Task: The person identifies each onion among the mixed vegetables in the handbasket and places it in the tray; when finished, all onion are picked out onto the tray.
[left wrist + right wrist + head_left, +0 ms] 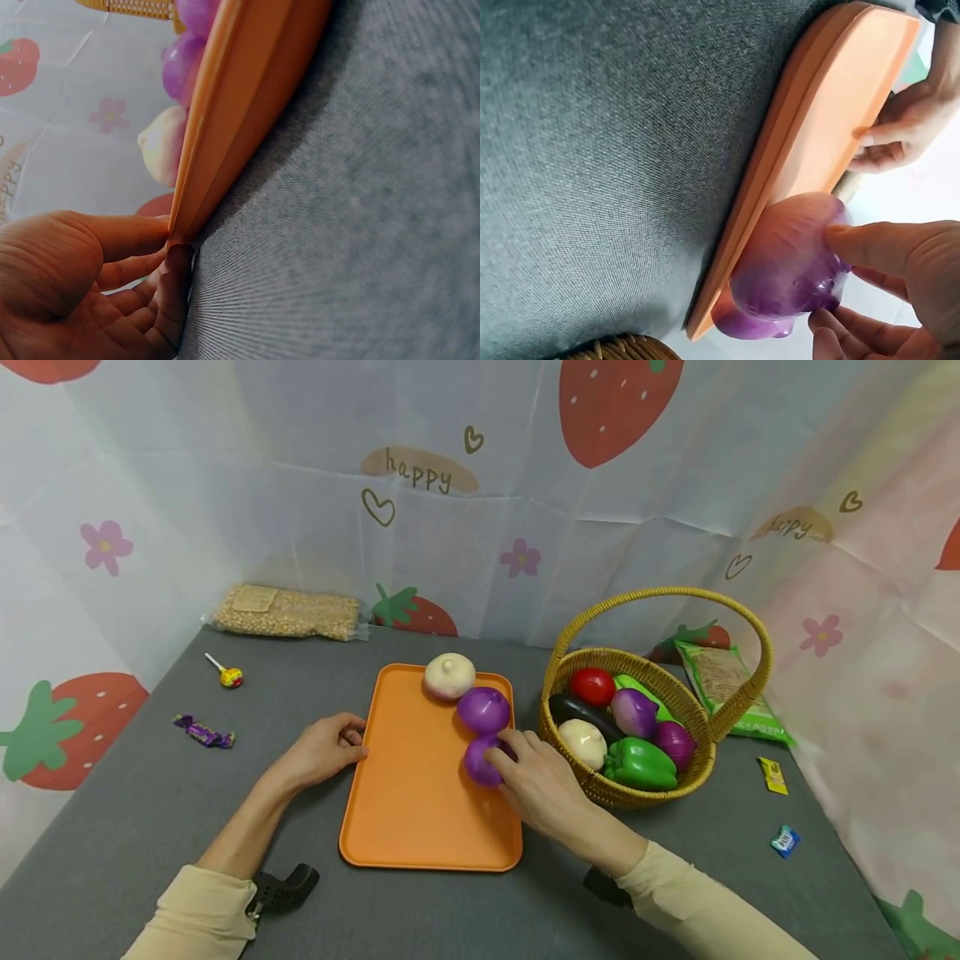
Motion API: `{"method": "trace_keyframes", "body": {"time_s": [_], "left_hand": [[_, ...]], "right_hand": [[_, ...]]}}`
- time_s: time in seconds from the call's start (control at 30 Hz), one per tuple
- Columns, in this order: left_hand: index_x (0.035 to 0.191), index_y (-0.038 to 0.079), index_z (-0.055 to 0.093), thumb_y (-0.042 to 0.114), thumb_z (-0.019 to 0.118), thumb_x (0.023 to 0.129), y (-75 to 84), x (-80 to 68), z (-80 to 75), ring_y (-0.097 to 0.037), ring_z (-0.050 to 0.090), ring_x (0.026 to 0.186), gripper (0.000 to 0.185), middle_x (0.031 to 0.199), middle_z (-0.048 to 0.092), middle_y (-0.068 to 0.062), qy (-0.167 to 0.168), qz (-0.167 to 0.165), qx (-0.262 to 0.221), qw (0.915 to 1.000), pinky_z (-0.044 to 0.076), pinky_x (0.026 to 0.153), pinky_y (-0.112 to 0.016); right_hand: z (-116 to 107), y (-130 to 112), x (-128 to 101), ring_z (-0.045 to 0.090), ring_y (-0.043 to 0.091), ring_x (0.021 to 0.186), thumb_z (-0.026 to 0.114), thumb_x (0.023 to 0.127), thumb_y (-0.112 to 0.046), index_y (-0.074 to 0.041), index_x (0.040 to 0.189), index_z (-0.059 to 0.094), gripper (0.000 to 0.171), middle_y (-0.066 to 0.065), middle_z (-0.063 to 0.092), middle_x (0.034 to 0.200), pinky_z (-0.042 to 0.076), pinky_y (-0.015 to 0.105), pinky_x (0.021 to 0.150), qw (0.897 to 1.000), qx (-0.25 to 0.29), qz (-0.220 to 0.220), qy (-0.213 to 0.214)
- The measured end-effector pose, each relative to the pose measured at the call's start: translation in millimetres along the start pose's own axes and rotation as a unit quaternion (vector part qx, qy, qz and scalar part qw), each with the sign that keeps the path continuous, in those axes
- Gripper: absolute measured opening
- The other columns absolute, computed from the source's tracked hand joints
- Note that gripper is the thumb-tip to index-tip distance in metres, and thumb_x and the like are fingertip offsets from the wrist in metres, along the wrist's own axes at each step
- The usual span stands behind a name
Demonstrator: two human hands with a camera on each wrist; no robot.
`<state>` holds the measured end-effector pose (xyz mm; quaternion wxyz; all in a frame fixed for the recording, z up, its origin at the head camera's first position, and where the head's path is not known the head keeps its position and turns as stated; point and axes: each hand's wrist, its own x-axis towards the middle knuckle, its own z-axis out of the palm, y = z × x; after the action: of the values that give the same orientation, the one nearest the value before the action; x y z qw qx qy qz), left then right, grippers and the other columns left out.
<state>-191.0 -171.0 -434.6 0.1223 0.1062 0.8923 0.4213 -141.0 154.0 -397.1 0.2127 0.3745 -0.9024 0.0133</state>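
An orange tray (427, 793) lies on the table in front of me. My left hand (324, 750) pinches its left rim, thumb on the edge and fingers beside it, as the left wrist view shows. With thumb and fingertips my right hand (546, 781) holds a purple onion (791, 255) over the tray's right side. Just behind it on the tray sits another purple onion (483, 709). A cream-coloured bulb with a purplish base (449, 676) stands at the tray's far edge. In the head view, my right fingers partly hide the held onion.
Right of the tray stands a wicker basket (600, 789) with a tall handle, full of toy-like vegetables. Behind it lies a green packet (727, 685). A bag of beans (285, 612), a lollipop (231, 677) and wrapped sweets (204, 732) lie around the table.
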Motion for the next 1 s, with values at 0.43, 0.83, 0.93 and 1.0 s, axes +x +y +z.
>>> {"method": "trace_keyframes", "body": {"time_s": [0.43,0.83,0.93,1.0], "left_hand": [[0.131,-0.007,0.052,0.013,0.06,0.094,-3.1,0.7,-0.1,-0.019,0.057,0.082,0.043,0.103,0.062,-0.016,-0.001,0.001,0.004,1.0,0.044,0.073,-0.031],[0.131,-0.007,0.052,0.013,0.061,0.094,-2.4,0.8,0.3,-0.019,0.057,0.083,0.044,0.103,0.062,-0.016,-0.002,0.003,0.006,1.0,0.044,0.073,-0.031],[0.131,-0.007,0.052,0.013,0.061,0.093,-2.8,0.8,-0.1,-0.019,0.057,0.083,0.044,0.103,0.062,-0.016,-0.002,0.002,0.004,1.0,0.044,0.074,-0.03],[0.13,-0.007,0.052,0.014,0.061,0.093,-2.1,0.1,-0.4,-0.019,0.057,0.083,0.044,0.102,0.062,-0.016,-0.001,0.004,0.003,1.0,0.044,0.073,-0.03]], "right_hand": [[3.3,1.3,4.3,0.057,0.026,0.088,0.081,0.072,-0.007,-0.013,0.104,0.065,0.036,0.014,0.064,0.115,0.051,0.032,0.072,1.0,-0.001,0.009,0.002],[7.8,2.7,7.9,0.057,0.027,0.084,0.074,0.074,-0.005,-0.012,0.101,0.063,0.03,0.013,0.064,0.111,0.05,0.031,0.065,0.999,-0.032,0.015,0.017],[6.2,2.4,8.6,0.058,0.027,0.084,0.073,0.075,-0.003,-0.011,0.102,0.063,0.03,0.014,0.064,0.113,0.051,0.031,0.066,0.999,-0.03,0.016,0.014],[5.3,2.2,8.7,0.059,0.027,0.085,0.073,0.075,-0.002,-0.011,0.103,0.064,0.031,0.015,0.064,0.114,0.052,0.032,0.067,0.999,-0.03,0.017,0.012]]}}
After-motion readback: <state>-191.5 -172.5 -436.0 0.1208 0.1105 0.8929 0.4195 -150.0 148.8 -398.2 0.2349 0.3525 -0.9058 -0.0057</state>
